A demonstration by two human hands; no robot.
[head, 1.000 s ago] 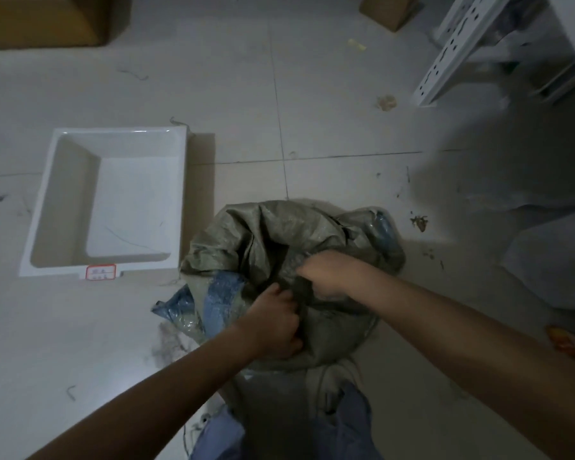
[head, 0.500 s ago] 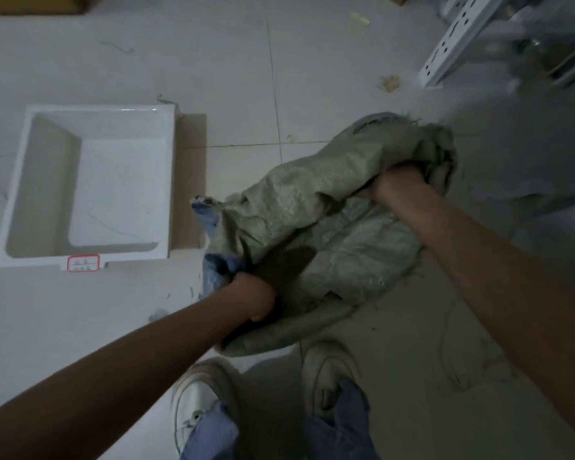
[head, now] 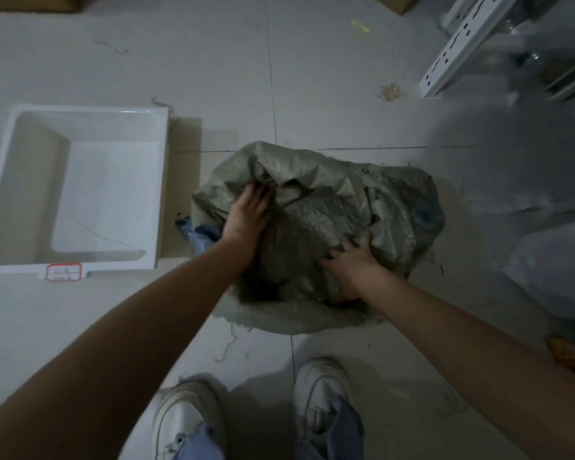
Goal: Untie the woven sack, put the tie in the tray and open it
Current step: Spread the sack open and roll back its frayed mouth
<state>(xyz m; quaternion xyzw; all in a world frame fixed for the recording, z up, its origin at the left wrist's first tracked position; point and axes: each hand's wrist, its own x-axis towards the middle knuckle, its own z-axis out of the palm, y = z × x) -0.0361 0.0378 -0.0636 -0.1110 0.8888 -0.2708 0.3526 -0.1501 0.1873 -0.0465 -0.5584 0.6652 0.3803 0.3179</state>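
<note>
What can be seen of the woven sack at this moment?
The sack is grey-green woven plastic, crumpled and dusty, lying slumped on the tiled floor right of the white tray. Its mouth is spread, with a dark hollow near the person. Blue material shows at its left edge. The left hand reaches in, fingers against a fold; the right hand grips the cloth. No tie is visible on it.

We see our two bare forearms, no sleeves, no watch or rings on the left hand (head: 249, 212) or right hand (head: 354, 265). Nearest the camera, white lace-up sneakers (head: 322, 391) show grubby toes beneath blue denim trouser cuffs (head: 342, 426).
</note>
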